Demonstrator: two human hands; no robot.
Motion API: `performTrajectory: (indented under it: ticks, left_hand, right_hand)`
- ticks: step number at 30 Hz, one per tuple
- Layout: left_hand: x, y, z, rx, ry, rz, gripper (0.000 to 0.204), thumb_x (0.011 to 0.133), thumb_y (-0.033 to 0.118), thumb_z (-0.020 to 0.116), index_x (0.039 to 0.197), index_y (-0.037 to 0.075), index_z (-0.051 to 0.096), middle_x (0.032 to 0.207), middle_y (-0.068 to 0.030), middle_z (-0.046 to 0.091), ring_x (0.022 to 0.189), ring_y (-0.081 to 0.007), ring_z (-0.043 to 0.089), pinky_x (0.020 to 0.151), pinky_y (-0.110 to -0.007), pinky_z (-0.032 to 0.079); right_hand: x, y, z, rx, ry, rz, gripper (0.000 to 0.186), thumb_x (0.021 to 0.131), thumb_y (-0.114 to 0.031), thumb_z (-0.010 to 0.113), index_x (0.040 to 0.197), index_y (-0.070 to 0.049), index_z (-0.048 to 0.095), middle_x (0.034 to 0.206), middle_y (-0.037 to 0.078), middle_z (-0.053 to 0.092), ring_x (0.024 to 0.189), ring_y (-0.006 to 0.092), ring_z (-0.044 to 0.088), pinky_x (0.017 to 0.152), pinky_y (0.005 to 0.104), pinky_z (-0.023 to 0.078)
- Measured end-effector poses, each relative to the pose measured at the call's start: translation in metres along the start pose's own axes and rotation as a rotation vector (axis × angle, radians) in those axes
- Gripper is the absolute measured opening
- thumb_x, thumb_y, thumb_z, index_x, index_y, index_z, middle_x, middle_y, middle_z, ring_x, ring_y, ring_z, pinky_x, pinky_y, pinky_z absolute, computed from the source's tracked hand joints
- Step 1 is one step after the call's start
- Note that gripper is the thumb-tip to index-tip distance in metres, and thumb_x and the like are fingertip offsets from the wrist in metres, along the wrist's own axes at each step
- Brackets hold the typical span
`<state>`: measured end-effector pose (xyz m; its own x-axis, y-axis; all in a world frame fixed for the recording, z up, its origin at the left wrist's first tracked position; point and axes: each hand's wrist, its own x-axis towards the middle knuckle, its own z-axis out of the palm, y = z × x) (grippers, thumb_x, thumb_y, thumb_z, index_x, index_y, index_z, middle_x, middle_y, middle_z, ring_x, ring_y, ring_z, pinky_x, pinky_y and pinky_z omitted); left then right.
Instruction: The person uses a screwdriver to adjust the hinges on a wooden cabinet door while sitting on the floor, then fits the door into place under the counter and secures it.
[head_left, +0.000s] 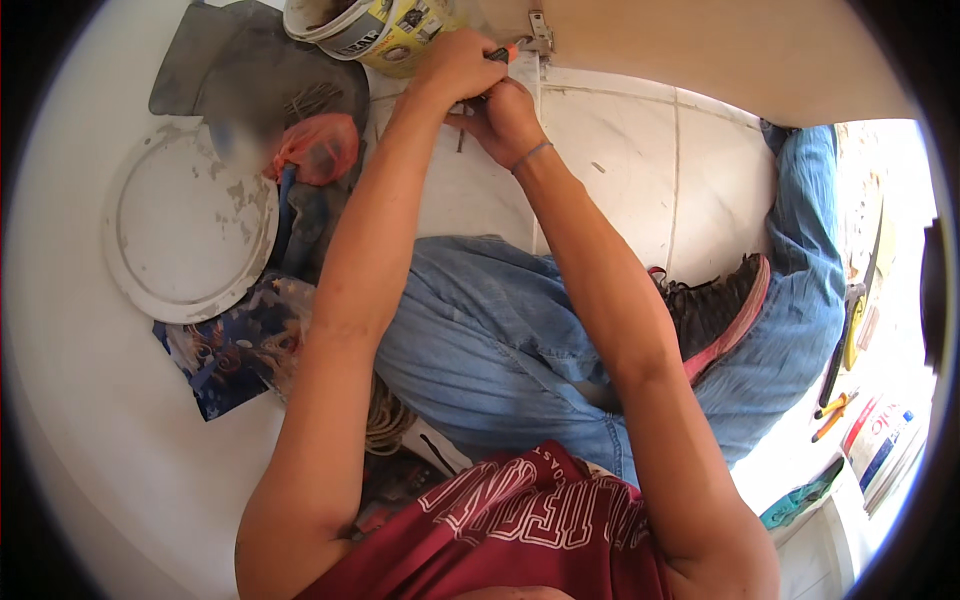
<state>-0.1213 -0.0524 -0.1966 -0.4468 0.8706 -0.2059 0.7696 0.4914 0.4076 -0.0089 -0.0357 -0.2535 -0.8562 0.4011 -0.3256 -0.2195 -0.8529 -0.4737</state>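
Observation:
My left hand reaches to the top centre, fingers closed round an orange-and-black tool handle, just below and left of a metal hinge on the edge of a pale wooden panel. My right hand, a band on its wrist, is curled just beneath the left, touching or almost touching it; what its fingers hold is hidden. A small thin dark piece shows below the fingers, over the white tiles. A bucket with a yellow label stands just left of my hands.
My jeans-clad legs and dark shoe are below. At left lie a round white lid, dark sacking, a red plastic bag and coiled rope. At right are pliers, a hammer and a white container.

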Motion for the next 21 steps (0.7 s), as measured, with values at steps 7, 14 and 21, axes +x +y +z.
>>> performTrajectory:
  ticks: [7, 14, 21]
  left_hand:
    - [-0.024, -0.002, -0.037, -0.265, -0.003, -0.077, 0.037, 0.093, 0.030, 0.066, 0.119, 0.004, 0.071, 0.101, -0.0107, 0.074, 0.086, -0.0186, 0.069, 0.072, -0.034, 0.056]
    - [-0.031, -0.019, -0.033, 0.026, 0.129, 0.179, 0.036, 0.089, 0.012, 0.066, 0.124, 0.004, 0.067, 0.118, -0.0183, 0.070, 0.100, -0.0304, 0.070, 0.088, -0.038, 0.055]
    - [-0.027, 0.011, -0.038, 0.041, 0.259, 0.179, 0.040, 0.081, 0.001, 0.063, 0.120, 0.004, 0.069, 0.115, -0.0205, 0.070, 0.102, -0.0373, 0.067, 0.089, -0.040, 0.053]
  right_hand:
    - [0.016, -0.002, 0.021, 0.159, -0.097, -0.147, 0.032, 0.105, -0.017, 0.041, 0.129, 0.000, 0.054, 0.126, 0.012, 0.060, 0.118, 0.0267, 0.058, 0.098, 0.0541, 0.052]
    - [0.026, -0.005, 0.018, 0.447, -0.107, -0.129, 0.025, 0.105, -0.023, 0.045, 0.116, -0.004, 0.056, 0.110, 0.009, 0.062, 0.097, 0.0230, 0.061, 0.084, 0.0452, 0.053]
    - [0.048, -0.014, 0.014, 0.585, -0.244, -0.088, 0.024, 0.106, -0.025, 0.043, 0.112, -0.006, 0.055, 0.106, 0.009, 0.063, 0.088, 0.0208, 0.063, 0.080, 0.0381, 0.056]
